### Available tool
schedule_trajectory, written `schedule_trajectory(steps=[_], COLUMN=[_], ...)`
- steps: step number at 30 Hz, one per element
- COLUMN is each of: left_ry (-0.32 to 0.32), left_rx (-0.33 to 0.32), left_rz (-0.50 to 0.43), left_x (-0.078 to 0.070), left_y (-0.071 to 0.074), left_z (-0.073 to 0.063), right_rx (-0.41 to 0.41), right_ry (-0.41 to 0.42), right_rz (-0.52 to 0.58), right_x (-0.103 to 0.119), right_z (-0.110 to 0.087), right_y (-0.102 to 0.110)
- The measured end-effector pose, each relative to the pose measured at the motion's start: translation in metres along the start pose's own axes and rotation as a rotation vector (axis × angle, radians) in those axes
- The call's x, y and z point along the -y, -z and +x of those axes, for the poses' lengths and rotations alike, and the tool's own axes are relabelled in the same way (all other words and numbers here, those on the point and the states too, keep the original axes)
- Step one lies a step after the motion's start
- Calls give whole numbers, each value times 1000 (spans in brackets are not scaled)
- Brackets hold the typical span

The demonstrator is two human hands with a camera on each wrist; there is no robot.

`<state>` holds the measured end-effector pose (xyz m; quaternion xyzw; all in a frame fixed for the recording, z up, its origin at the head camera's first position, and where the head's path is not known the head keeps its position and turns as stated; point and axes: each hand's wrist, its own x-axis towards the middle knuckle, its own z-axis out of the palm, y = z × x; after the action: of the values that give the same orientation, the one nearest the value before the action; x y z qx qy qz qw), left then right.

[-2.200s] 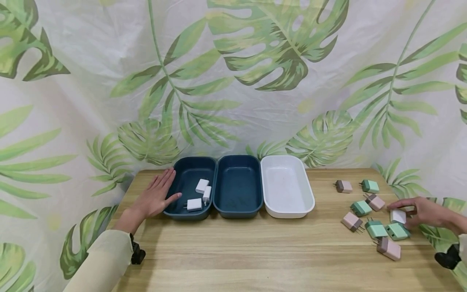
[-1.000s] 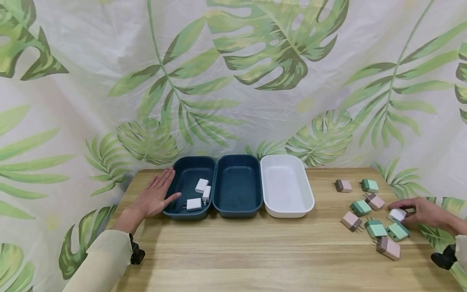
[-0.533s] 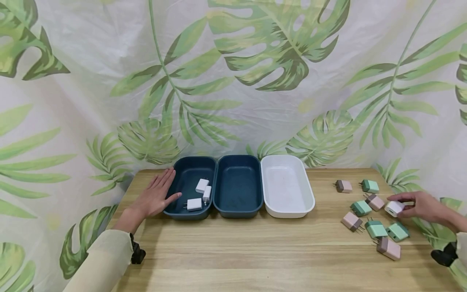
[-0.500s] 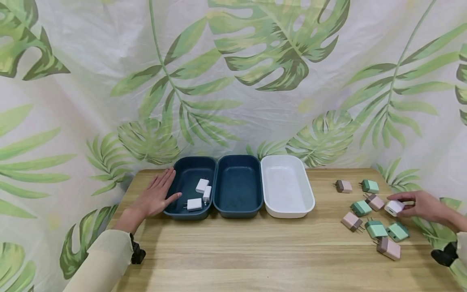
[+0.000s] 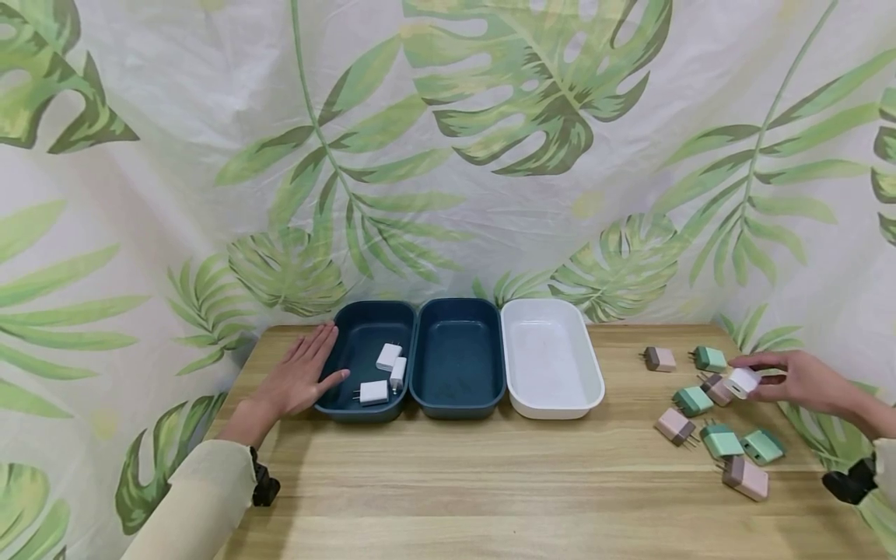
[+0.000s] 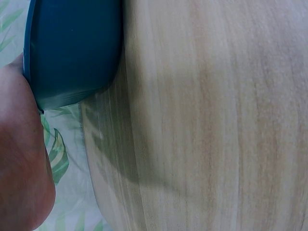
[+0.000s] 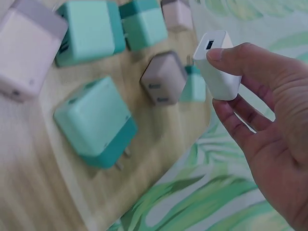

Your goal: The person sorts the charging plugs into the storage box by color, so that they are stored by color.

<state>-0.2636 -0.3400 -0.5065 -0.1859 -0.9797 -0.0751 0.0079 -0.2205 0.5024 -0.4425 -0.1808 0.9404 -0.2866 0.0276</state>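
Observation:
My right hand pinches a white USB charger between thumb and fingers, raised over the loose chargers at the table's right. Its USB port shows in the right wrist view, where the same white charger is close to the camera. My left hand rests with straight fingers on the left rim of the left dark blue tray. Inside that tray lie three white chargers. In the left wrist view the heel of my left hand shows beside the tray's wall; its fingers are hidden there.
A second dark blue tray and a white tray stand right of the first. Several green chargers and pink chargers lie scattered on the wooden table. A leaf-print cloth hangs behind.
My right hand has picked up the white charger from beside the green one and carried it up and leftward, over a pink charger. My left hand has stayed on the tray.

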Motion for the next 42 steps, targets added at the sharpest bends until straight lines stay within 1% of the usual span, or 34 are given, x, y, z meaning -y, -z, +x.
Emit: schedule_trajectory(steps=[5,11,15,18,23,26,28,34,36,42], left_ry=[-2,-5,-5,-1,-3,-7,-7,-7,-7,-5], left_rx=[-3,5,8,7,3,3,2,6,7,9], left_rz=[10,4,-3,-5,-3,4,9,12,13,20], left_x=[0,-1,-1,-1,0,1,1,1,0,0], left_y=[2,2,2,3,2,1,1,1,1,2], left_z=[2,2,2,2,3,2,2,0,-1,-1], right_rx=[-2,-1,12,18,14,17,12,-1,3,39], right_ry=[11,89,132,137,175,204,216,342,368,377], right_rz=[-46,-51,-16,6,-18,-19,-1,4,6,31], right_x=[19,35,46,55,71,79,84,98,104,121], right_z=[10,20,28,34,44,50,55,72,77,89], right_y=[1,-1,-3,-5,-7,-10,-12,-19,-21,-28])
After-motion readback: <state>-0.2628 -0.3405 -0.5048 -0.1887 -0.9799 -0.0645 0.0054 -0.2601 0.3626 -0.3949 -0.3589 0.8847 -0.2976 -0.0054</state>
